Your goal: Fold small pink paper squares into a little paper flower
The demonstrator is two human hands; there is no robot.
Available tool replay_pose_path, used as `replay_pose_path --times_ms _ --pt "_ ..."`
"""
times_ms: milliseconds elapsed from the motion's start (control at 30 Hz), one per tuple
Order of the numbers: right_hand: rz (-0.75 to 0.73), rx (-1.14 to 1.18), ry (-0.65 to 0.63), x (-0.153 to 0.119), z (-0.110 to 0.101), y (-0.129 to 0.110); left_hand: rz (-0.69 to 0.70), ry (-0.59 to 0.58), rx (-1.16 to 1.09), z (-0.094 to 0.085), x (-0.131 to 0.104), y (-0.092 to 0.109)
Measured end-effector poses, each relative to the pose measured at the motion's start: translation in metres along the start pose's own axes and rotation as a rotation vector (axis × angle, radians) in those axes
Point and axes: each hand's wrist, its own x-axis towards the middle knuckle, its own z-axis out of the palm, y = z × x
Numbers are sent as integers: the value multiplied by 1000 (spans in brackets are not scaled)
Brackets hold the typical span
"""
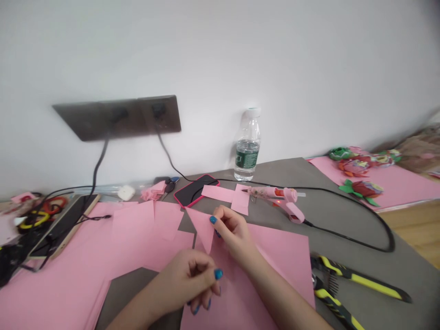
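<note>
My right hand (233, 231) pinches a small pink paper piece (202, 224) between thumb and fingers. The paper comes to a point at its upper left, and its lower part hangs down. Just below and to the left, my left hand (192, 279) is loosely curled, with its fingertips apart and nothing visible in it. Both hands are above a large pink sheet (282, 247) on the grey table. Beyond them, a pink glue gun (275, 194) lies with its nozzle over small pink paper strips (220, 193).
Stacked pink paper (62, 275) spreads leftward, near a phone (65, 224). A red-edged phone (195, 190) and a water bottle (247, 146) stand toward the wall. Yellow-black pliers (360, 279) lie right, paper flowers (360, 190) farther off. The glue gun's cord (374, 247) loops across.
</note>
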Motion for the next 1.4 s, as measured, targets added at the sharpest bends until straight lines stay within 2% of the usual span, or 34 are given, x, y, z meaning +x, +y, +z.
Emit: replay_pose_path --times_ms 67,167,300,367,533,700,900,967,1100,1167,1267,1300,1400 --pt "8 12 -1 1 -1 0 31 97 1 -8 1 0" --pt "13 70 0 1 -2 -1 70 154 -3 -20 2 1" --pt "-3 37 -141 -3 0 -7 181 315 -35 -24 3 0" --pt "-3 -9 -233 -6 2 -12 187 313 -31 -22 4 0" --pt "48 -19 -304 -9 5 -18 165 294 41 -16 2 -1" --pt "43 -38 -275 -7 4 -18 125 340 133 -15 0 -1" --pt "54 -20 -248 -5 3 -19 286 613 232 -22 -1 5" --pt "49 -24 -246 -5 3 -19 313 610 222 -24 -1 7" --pt "47 -60 -297 -7 3 -19 254 521 204 -22 -3 3" --pt "41 -71 -308 -8 4 -19 220 589 188 -18 -4 -1" --pt "30 -43 -282 -8 4 -19 181 767 186 -15 -7 -3" --pt "25 -34 -271 -7 3 -18 183 787 202 -17 -8 -2" --pt "19 -8 -221 -5 0 -15 270 695 271 -32 -11 4"
